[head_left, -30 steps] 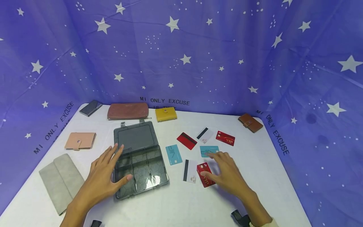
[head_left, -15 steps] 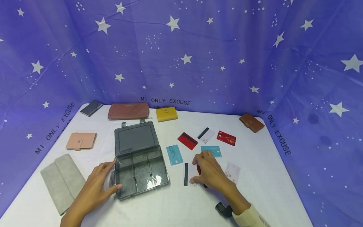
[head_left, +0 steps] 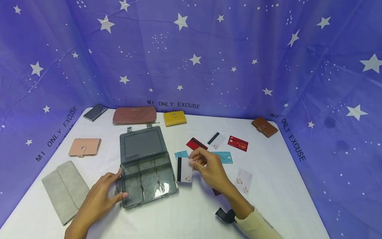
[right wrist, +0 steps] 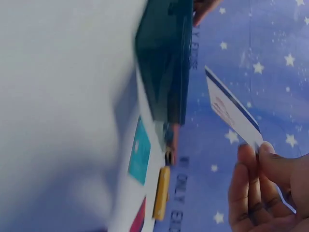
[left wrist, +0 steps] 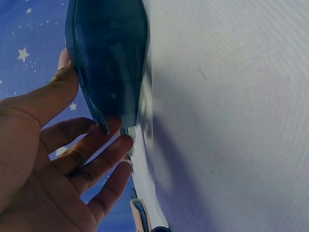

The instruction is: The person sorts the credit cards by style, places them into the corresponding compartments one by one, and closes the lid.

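Note:
A white card with a black magnetic stripe is raised above the table, just right of the clear grey compartment box. My right hand pinches its edge between thumb and fingertips; the right wrist view shows the card tilted and free of the table. The box lies with its lid folded back, and its compartments hold nothing visible. At the box's left side my left hand touches it, thumb on the rim and fingers loosely extended. In the left wrist view the box hides that thumb's tip.
Red VIP card, red striped card, blue card and pale card lie to the right. Around them are a grey pouch, pink cardholder, reddish-brown wallet, yellow cardholder and brown cardholder.
My right hand has picked up the white striped card and moved it left and up, towards the box. My left hand has come down from above the box to its left edge.

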A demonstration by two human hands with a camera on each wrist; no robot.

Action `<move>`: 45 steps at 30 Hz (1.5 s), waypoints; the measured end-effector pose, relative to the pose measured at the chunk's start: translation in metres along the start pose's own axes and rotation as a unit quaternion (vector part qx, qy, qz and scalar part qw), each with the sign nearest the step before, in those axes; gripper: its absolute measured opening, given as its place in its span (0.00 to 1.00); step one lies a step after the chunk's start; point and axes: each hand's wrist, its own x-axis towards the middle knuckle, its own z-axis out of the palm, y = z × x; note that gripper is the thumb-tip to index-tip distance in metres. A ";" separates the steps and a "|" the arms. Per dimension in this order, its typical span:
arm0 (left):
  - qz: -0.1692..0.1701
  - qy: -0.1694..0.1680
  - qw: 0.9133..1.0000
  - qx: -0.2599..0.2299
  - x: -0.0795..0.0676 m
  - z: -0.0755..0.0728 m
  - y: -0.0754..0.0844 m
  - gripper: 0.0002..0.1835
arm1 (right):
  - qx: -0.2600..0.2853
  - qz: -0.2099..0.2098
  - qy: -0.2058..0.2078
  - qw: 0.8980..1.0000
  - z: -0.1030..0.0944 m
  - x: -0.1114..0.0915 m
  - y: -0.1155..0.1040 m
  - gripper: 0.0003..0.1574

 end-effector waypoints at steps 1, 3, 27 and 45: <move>-0.001 -0.001 1.000 -0.001 0.000 0.000 0.000 0.47 | 0.011 -0.006 0.001 1.000 0.005 0.003 -0.002 0.12; -0.002 -0.001 1.000 -0.003 0.000 0.000 0.000 0.46 | 0.015 -0.017 -0.003 1.000 0.015 0.009 -0.005 0.11; -0.002 0.000 1.000 0.005 0.001 -0.002 0.002 0.46 | -0.345 -0.088 -0.117 0.927 0.063 0.021 0.003 0.13; -0.007 -0.004 1.000 0.009 0.000 -0.002 0.002 0.46 | -0.297 0.080 -0.120 0.944 0.023 0.060 0.047 0.35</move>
